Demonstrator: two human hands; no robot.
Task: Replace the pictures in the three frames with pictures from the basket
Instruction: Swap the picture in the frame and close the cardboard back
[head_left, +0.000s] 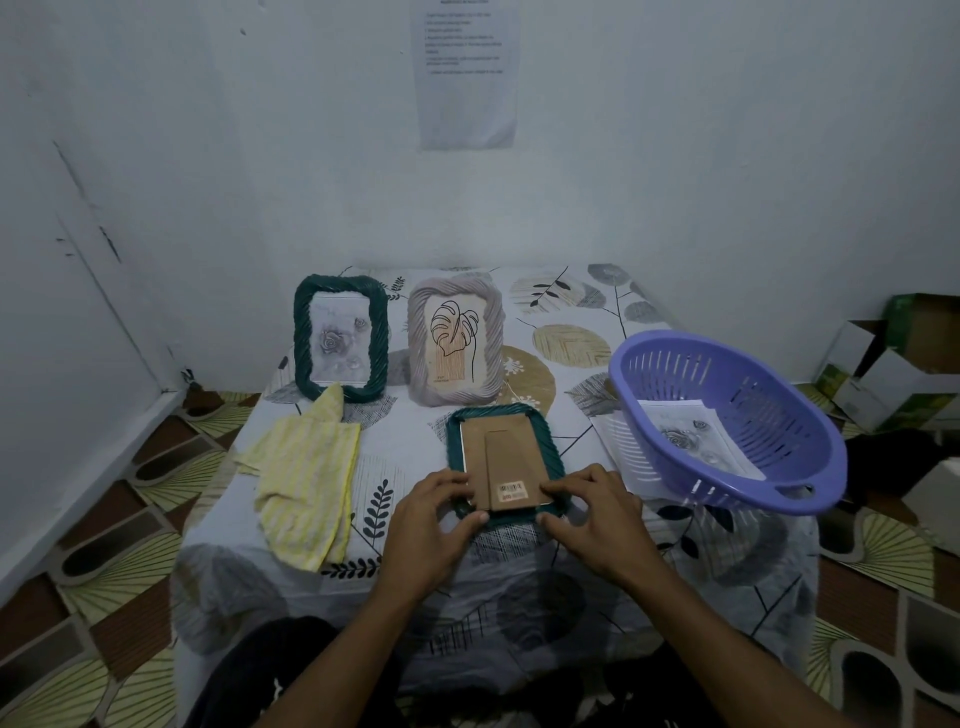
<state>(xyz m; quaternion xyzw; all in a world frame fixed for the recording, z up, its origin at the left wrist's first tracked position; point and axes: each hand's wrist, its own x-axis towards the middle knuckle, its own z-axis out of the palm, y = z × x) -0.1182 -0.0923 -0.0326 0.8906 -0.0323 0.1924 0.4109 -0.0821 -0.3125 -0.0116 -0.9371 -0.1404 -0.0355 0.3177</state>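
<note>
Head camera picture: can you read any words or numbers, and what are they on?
Paper sheet on the wall: printed lines, too blurred to read.
Barcode sticker on the cardboard back of the face-down frame: too small to read.
Leaf picture, bottom edge: tiny print, unreadable.

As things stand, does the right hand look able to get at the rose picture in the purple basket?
Probably yes. The right hand grips the face-down frame right beside the basket, whose open mouth shows the rose picture, with nothing between them.
</note>
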